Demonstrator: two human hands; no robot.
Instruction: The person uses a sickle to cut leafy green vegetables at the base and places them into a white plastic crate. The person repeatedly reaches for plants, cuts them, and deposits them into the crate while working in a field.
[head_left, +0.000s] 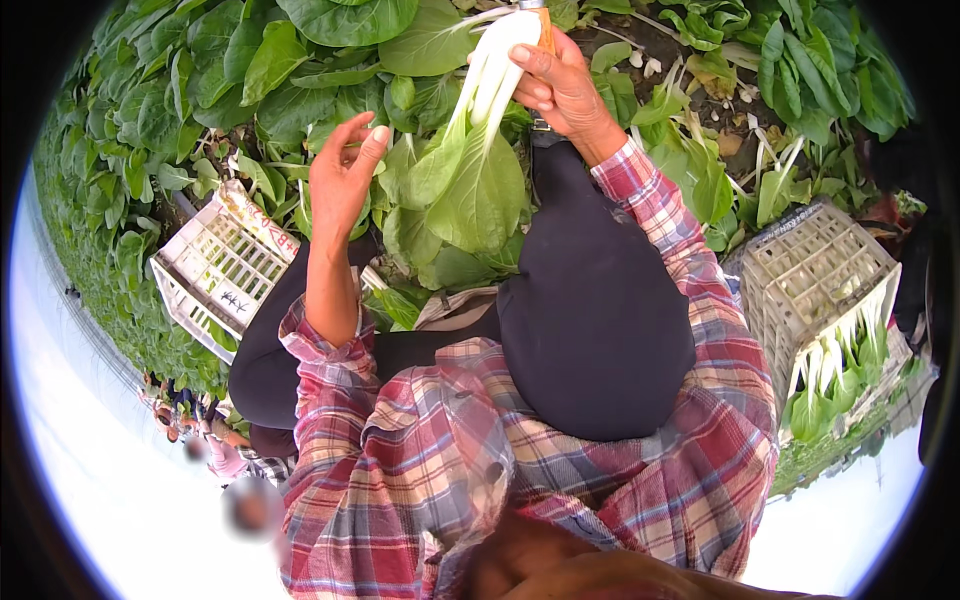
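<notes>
My right hand (566, 90) grips a head of bok choy (491, 71), its thick white stalks up and its green leaves hanging down. In the same hand is an orange wooden handle (547, 34) with a metal collar; the rest of that tool is cut off by the top of the view. To the left of the bok choy, my left hand (345, 169) is raised with fingers apart and holds nothing. Growing leafy greens (337, 82) spread behind both hands. Cut leaves lie low between my dark-trousered legs (592, 315).
A white plastic crate (225, 251) bearing writing stands by my left leg. At my right is another plastic crate (814, 270), with white-stalked greens (832, 367) at its near side. Loose leaves and stalks (772, 172) litter the soil. Several people (217, 435) are far left.
</notes>
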